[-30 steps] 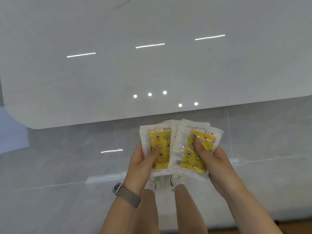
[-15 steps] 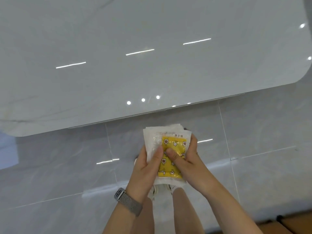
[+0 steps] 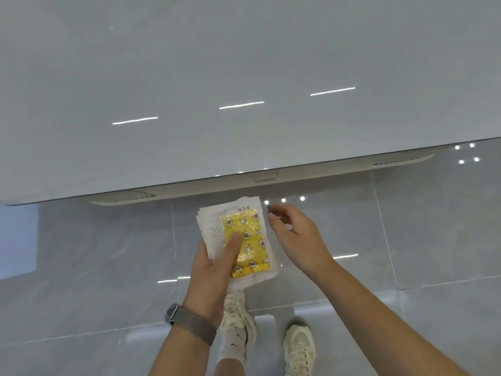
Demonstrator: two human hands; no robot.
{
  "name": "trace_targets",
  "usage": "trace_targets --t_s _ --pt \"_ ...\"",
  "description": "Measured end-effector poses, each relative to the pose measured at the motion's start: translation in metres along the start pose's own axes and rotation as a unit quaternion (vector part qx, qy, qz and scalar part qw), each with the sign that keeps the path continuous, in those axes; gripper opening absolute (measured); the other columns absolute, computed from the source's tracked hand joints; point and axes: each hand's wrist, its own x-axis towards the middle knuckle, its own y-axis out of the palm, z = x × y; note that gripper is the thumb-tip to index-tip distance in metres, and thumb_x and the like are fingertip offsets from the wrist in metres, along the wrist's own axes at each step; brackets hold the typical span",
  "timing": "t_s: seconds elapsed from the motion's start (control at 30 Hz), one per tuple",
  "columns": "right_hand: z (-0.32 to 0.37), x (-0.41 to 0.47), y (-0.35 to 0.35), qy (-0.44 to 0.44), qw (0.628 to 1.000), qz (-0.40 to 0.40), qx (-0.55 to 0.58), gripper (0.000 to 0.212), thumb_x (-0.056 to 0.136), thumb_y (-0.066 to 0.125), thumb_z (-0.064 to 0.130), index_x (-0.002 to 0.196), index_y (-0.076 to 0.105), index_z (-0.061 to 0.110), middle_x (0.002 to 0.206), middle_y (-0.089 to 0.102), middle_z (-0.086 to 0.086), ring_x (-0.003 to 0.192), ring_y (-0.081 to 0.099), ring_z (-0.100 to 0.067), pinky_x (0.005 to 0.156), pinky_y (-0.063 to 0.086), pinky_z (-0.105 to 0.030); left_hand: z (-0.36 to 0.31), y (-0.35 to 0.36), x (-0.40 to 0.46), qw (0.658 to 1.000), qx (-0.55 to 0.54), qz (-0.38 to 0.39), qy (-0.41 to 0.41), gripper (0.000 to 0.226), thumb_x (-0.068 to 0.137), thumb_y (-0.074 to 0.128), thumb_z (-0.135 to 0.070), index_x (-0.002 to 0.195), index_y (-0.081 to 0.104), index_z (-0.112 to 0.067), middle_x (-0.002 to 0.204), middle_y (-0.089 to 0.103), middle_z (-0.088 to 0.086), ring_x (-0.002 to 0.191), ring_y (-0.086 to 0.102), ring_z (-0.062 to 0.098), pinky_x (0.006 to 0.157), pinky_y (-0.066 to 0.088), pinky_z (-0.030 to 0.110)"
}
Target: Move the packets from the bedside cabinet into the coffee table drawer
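Observation:
A stack of clear packets (image 3: 248, 234) with yellow patterned inserts is held above the floor in my left hand (image 3: 217, 264), thumb pressed on the top packet. My right hand (image 3: 294, 234) hovers just right of the stack, fingers loosely curled and holding nothing. The glossy white coffee table (image 3: 244, 63) fills the upper view. Under its front edge runs a cream drawer front (image 3: 311, 173) with a small handle tab (image 3: 267, 176); the drawer looks closed.
Grey glossy floor tiles (image 3: 433, 226) lie below the table edge. My two feet in cream sneakers (image 3: 299, 348) stand on the floor near the table front. A watch with a mesh band (image 3: 189, 322) sits on my left wrist.
The two fanned packets were brought together into one stack. My right hand let go and moved off to the right. The view shifted closer to the table's front edge.

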Motion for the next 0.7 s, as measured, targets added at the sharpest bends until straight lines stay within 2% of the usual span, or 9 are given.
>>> trace_targets --t_s 0.07,0.13,0.2,0.27,0.43,0.57,0.7 --pt "-0.015 0.024 -0.002 -0.087 0.988 -0.020 -0.128 0.038 0.098 0.049 0.022 0.135 0.050 0.016 0.134 0.053 0.002 0.125 0.046 -0.012 0.106 0.038 -0.026 0.013 -0.004 0.000 0.998 -0.055 -0.016 -0.005 0.038 0.085 0.061 -0.028 0.122 0.060 -0.018 0.103 0.074 0.005 0.089 0.073 0.022 0.065 0.060 0.034" --pt "-0.020 0.050 -0.001 -0.150 0.960 -0.004 -0.235 0.045 0.097 0.047 0.019 0.141 0.041 0.012 0.142 0.046 -0.005 0.134 0.036 -0.019 0.107 0.029 -0.024 0.028 -0.004 -0.002 0.996 -0.084 -0.027 -0.010 0.035 0.086 0.060 -0.029 0.120 0.062 -0.020 0.102 0.074 0.003 0.087 0.073 0.020 0.061 0.060 0.032" --pt "-0.017 0.078 0.004 -0.168 0.933 0.010 -0.319 0.047 0.098 0.044 0.019 0.143 0.037 0.009 0.144 0.042 -0.009 0.136 0.031 -0.023 0.107 0.029 -0.028 0.038 -0.002 -0.001 0.995 -0.092 -0.035 0.001 0.034 0.086 0.060 -0.030 0.119 0.062 -0.022 0.102 0.075 0.002 0.086 0.073 0.018 0.059 0.059 0.030" --pt "-0.016 0.106 0.008 -0.162 0.912 -0.002 -0.376 0.046 0.097 0.043 0.019 0.141 0.037 0.007 0.143 0.041 -0.012 0.133 0.033 -0.027 0.107 0.035 -0.036 0.048 0.001 0.006 0.995 -0.092 -0.039 0.020 0.034 0.086 0.060 -0.031 0.120 0.062 -0.023 0.101 0.075 0.000 0.085 0.073 0.017 0.060 0.058 0.030" --pt "-0.041 0.142 0.016 -0.144 0.876 0.035 -0.459 0.043 0.100 0.041 0.024 0.139 0.041 0.005 0.142 0.041 -0.014 0.132 0.035 -0.029 0.105 0.039 -0.043 0.066 0.003 0.026 0.994 -0.088 -0.041 0.057 0.038 0.086 0.060 -0.032 0.123 0.061 -0.024 0.104 0.074 0.000 0.088 0.073 0.019 0.061 0.058 0.031" --pt "-0.058 0.153 0.022 -0.196 0.876 -0.043 -0.439 0.035 0.099 0.044 0.022 0.131 0.050 0.008 0.135 0.049 -0.010 0.127 0.040 -0.026 0.101 0.042 -0.039 0.067 -0.001 0.047 0.993 -0.068 -0.009 0.098 0.036 0.087 0.059 -0.029 0.122 0.060 -0.024 0.104 0.074 0.000 0.088 0.073 0.018 0.059 0.059 0.029" --pt "-0.055 0.160 0.024 -0.215 0.853 -0.088 -0.467 0.028 0.098 0.048 0.029 0.119 0.058 0.012 0.126 0.057 -0.007 0.122 0.047 -0.025 0.095 0.037 -0.034 0.072 -0.008 0.063 0.988 -0.064 0.000 0.144 0.027 0.088 0.059 -0.026 0.115 0.063 -0.025 0.102 0.075 0.000 0.086 0.073 0.018 0.060 0.060 0.030"
